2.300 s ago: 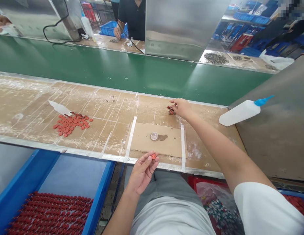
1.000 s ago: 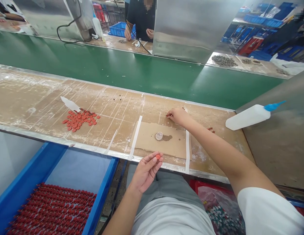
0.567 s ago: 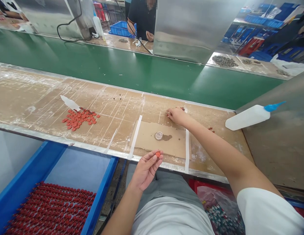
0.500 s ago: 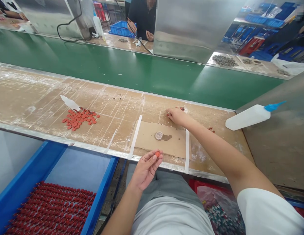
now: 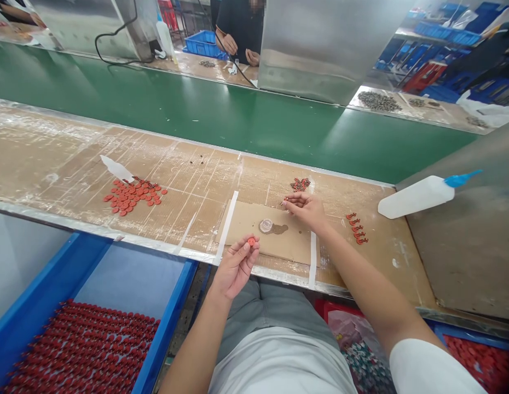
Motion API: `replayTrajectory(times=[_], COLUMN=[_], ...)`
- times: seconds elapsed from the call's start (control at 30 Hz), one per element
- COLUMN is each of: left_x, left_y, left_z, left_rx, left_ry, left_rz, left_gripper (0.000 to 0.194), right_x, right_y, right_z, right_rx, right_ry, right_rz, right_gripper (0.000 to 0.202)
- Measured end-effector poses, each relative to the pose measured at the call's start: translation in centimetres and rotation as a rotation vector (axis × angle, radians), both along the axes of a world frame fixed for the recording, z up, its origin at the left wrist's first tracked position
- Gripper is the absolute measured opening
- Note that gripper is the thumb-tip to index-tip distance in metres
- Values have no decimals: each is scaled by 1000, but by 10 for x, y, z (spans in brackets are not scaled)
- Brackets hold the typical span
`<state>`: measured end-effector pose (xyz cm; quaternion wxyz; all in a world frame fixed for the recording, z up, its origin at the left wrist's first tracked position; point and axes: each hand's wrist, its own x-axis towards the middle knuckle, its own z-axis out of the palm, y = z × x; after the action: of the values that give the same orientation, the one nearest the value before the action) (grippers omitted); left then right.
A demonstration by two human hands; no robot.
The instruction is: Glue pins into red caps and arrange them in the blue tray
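My left hand (image 5: 237,264) pinches a round red disc (image 5: 251,241) above the front edge of the cardboard piece (image 5: 246,219). Over the cardboard's back right part, my right hand (image 5: 306,209) is closed on a small dark red piece (image 5: 284,202) at its fingertips. Just behind that hand lies a pile of small red and dark pieces (image 5: 300,184). A small clear round dish (image 5: 265,225) sits on the cardboard beside a brown wet patch. To the right, several red pieces (image 5: 357,229) lie in a short column.
Several red discs (image 5: 129,198) lie at the left by a white pointed piece (image 5: 117,168). A white bottle with a blue nozzle (image 5: 416,197) rests at the right. A blue crate (image 5: 178,295) holds rows of red pieces, lower left. Beyond the green belt (image 5: 197,115), a person works.
My right hand has drawn back from the rear pile toward the cardboard and now holds a small piece. My left hand with the disc has moved slightly left and up.
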<state>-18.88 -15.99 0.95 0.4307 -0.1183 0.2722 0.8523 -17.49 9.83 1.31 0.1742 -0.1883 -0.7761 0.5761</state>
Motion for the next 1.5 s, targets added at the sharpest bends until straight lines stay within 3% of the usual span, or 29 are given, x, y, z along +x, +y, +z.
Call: replayTrajectory(times=[0.1, 0.2, 0.3, 0.43, 0.57, 0.73, 0.8, 1.0, 1.17, 1.5], left_x=[-9, -17, -20, -18, -14, -9, -8, -7, -7, -7], left_y=[2, 3, 3, 4, 5, 9, 10, 10, 10, 9], left_z=[-3, -7, -10, -13, -15, -18, -19, -18, -17, -17], left_rx=[17, 40, 61, 67, 49, 19, 16, 12, 3, -3], left_ry=[-28, -41, -33, 7, 66, 119, 129, 149, 164, 164], left_rz=[14, 29, 41, 28, 20, 35, 41, 45, 39, 27], left_gripper=[22, 23, 25, 22, 21, 24, 24, 24, 24, 24], right_x=[18, 30, 35, 35, 37, 36, 33, 22, 19, 19], right_y=[-11, -12, -5, 2, 0, -25, -41, -69, -67, -68], right_z=[0, -2, -6, -12, -14, -2, 4, 4, -5, -7], right_rx=[52, 285, 542, 679, 665, 281, 225, 423, 553, 624], right_ry=[64, 93, 63, 42, 45, 146, 200, 318, 358, 429], right_rz=[-64, -100, -73, -20, -48, -164, -158, -51, -28, 15], right_gripper=[35, 27, 22, 20, 19, 24, 23, 15, 15, 22])
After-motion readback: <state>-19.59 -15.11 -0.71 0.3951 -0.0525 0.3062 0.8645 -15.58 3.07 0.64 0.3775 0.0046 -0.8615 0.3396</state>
